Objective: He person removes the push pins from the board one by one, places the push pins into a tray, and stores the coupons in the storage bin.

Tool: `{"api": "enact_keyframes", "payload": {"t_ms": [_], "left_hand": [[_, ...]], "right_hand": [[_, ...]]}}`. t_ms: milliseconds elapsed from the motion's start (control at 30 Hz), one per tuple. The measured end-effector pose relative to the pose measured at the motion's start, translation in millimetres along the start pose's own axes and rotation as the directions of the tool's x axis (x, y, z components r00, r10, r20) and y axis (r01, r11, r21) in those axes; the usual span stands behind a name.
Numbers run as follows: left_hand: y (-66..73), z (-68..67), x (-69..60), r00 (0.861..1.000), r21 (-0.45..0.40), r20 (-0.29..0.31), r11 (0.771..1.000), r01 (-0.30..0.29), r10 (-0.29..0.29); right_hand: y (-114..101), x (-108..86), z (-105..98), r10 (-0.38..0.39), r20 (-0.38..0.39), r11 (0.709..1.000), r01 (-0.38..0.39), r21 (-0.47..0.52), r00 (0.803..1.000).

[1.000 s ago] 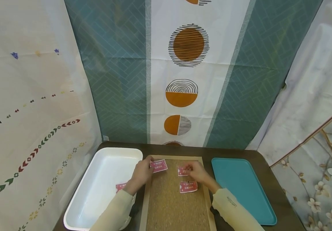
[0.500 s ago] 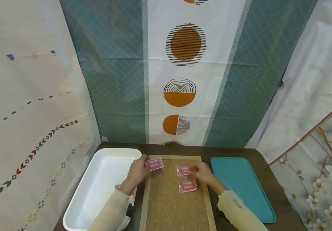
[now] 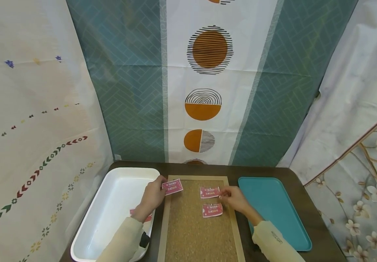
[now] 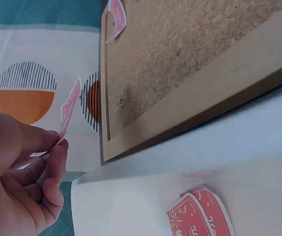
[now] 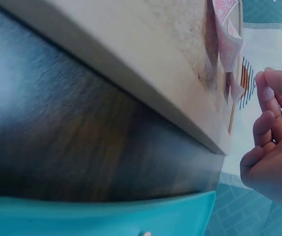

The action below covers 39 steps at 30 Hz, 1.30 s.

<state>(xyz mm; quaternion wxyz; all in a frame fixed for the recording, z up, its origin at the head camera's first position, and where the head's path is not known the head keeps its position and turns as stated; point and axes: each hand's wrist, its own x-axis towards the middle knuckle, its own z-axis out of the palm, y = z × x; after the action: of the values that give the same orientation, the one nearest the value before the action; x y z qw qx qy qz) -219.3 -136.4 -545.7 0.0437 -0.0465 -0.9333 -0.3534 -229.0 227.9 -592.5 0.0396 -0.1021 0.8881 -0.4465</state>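
My left hand (image 3: 153,194) pinches a pink printed coupon (image 3: 173,186) between thumb and forefinger, over the far left corner of the framed cork board (image 3: 191,233). In the left wrist view, that coupon (image 4: 70,108) appears nearly edge-on. My right hand (image 3: 235,200) is by the board's right side, thumb and forefinger tips together around a tiny pale speck, too small to make out. Near those fingertips is the upper coupon (image 3: 209,192) on the board. A second coupon (image 3: 212,210) lies just below it. Both curl away from the cork in the right wrist view.
At the left stands a white basin (image 3: 110,218) with several pink coupons (image 4: 195,216) inside. A teal tray (image 3: 273,211) lies at the right, with a small pale object (image 5: 146,234) at its edge. The dark tabletop (image 5: 97,128) shows between tray and board.
My left hand has shifted slightly left with its coupon. My right hand has drawn back to the right, leaving the upper coupon uncovered on the board.
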Motion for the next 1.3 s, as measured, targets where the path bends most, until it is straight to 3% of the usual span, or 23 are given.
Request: {"api": "enact_keyframes", "payload": {"t_ms": [433, 1067, 1300], "left_hand": [[-14.5, -7.4, -4.7, 0.999, 0.001, 0.008, 0.999, 0.052, -0.052], [-27.9, -26.2, -14.6, 0.994, 0.049, 0.016, 0.993, 0.106, -0.106], [-38.2, -30.8, -21.0, 0.994, 0.054, 0.004, 0.992, 0.112, -0.112]], "right_hand": [[15.8, -12.8, -12.2, -0.010, -0.050, 1.000, 0.011, 0.003, 0.999], [38.7, -34.4, -43.5, 0.100, -0.097, 0.994, -0.103, -0.034, 0.990], [45.2, -41.4, -55.2, 0.057, -0.110, 0.996, -0.064, -0.061, 0.992]]}}
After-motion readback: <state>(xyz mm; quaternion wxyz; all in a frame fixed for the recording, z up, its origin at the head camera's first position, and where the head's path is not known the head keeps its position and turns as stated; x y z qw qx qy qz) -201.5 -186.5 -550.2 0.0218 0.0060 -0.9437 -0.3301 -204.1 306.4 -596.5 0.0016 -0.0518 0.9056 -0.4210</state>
